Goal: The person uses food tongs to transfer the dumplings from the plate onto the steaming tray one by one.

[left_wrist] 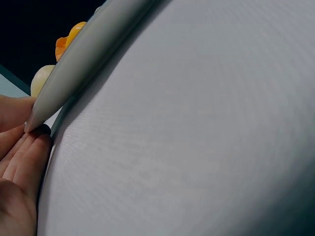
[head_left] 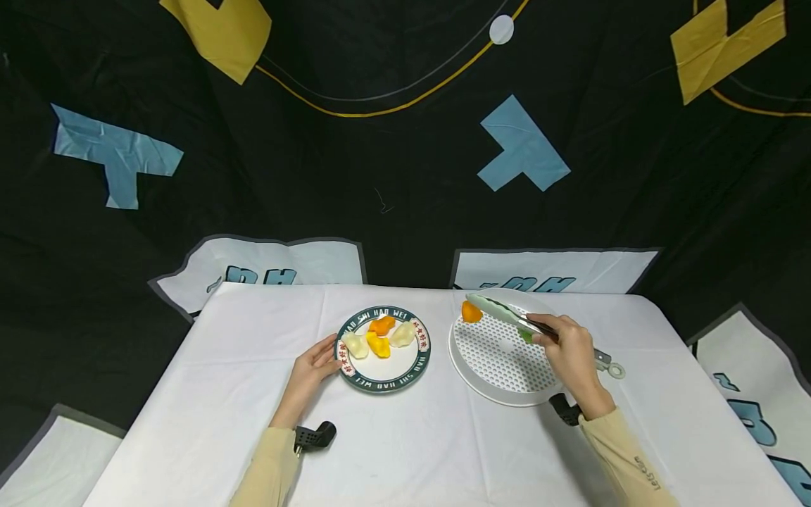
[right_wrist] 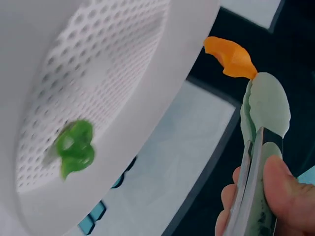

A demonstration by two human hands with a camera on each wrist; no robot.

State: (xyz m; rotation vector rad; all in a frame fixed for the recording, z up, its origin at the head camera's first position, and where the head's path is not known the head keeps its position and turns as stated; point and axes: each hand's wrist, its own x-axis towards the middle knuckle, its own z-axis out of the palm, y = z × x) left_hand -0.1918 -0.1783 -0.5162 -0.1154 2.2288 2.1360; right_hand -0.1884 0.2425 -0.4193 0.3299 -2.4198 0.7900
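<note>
One white tablecloth (head_left: 443, 451); black backdrop (head_left: 380, 141)

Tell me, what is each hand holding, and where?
The right hand grips tongs mid-handle; their tips pinch an orange piece. The left hand touches the plate at its rim.

orange dumpling (head_left: 471, 311) | pinched in pale-green tongs (head_left: 507, 314) | over perforated white tray's (head_left: 500, 384) far edge

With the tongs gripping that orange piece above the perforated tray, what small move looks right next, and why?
Probably carry the orange piece leftward over the plate. The tongs in the right hand grip it above the perforated tray, similar pieces already lie on the plate, and the left hand steadies its rim.
</note>
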